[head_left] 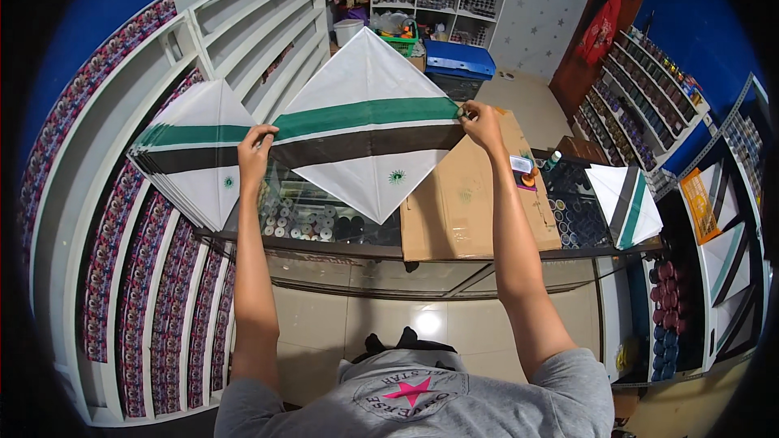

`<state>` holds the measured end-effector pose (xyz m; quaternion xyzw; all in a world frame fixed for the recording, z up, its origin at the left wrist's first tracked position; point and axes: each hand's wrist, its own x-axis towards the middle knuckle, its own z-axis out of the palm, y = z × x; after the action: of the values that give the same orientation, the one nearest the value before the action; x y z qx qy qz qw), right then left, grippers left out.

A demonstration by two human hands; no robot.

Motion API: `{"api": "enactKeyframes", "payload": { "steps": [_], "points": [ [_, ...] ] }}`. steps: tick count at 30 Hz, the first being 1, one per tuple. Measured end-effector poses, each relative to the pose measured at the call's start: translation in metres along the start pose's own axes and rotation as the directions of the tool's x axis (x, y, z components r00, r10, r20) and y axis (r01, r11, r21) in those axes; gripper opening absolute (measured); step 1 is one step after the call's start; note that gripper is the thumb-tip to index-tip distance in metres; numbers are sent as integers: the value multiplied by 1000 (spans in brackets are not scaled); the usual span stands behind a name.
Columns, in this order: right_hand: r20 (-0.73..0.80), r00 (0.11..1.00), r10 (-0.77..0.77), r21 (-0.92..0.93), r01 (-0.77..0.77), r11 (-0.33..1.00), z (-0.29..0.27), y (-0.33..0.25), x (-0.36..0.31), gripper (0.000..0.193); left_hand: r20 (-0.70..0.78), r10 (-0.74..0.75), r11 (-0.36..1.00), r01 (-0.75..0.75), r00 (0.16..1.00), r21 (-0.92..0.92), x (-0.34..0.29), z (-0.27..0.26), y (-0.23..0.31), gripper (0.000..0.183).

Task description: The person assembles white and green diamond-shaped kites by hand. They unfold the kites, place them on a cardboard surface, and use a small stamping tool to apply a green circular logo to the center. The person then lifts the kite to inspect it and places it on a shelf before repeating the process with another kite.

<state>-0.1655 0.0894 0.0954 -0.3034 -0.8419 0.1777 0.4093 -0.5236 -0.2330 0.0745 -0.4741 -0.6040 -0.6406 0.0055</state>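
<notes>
A white diamond-shaped kite (pixel 369 130) with a green band, a black band and a small green emblem is stretched out over the glass counter. My left hand (pixel 257 146) pinches its left corner. At the right corner, my right hand (pixel 480 123) grips the kite between thumb and fingers. A stack of matching kites (pixel 199 154) stands to the left, beside my left hand. Below my right arm lies a flat brown cardboard sheet (pixel 442 211) on the counter, partly shaded by the kite. More kites of the same pattern (pixel 625 207) rest at the counter's right end.
Spools show through the glass counter (pixel 324 239). An orange-and-white item (pixel 523 169) sits on the cardboard's right edge. White shelves (pixel 154 308) with patterned boxes line the left. Beyond the counter are a blue-lidded box (pixel 458 57) and a white cubby shelf (pixel 438 0); racks of spools (pixel 641 97) stand right.
</notes>
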Motion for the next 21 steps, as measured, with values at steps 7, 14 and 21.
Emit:
{"api": "enactKeyframes", "payload": {
  "steps": [7, 14, 21],
  "points": [
    [0, 999, -47, 64, 46, 997, 8, 2, 4, 16, -63, -22, 1000, 22, 998, -8, -6, -6, 14, 12],
    [53, 998, -23, 148, 15, 989, 28, -21, 11, 17, -54, 37, 995, -31, 998, 96, -6, -30, 31, 13],
    [15, 996, -88, 226, 82, 971, 45, -91, 27, 26, -40, 58, 989, -52, 997, 138, 3, -66, 45, 12]
  ]
}}
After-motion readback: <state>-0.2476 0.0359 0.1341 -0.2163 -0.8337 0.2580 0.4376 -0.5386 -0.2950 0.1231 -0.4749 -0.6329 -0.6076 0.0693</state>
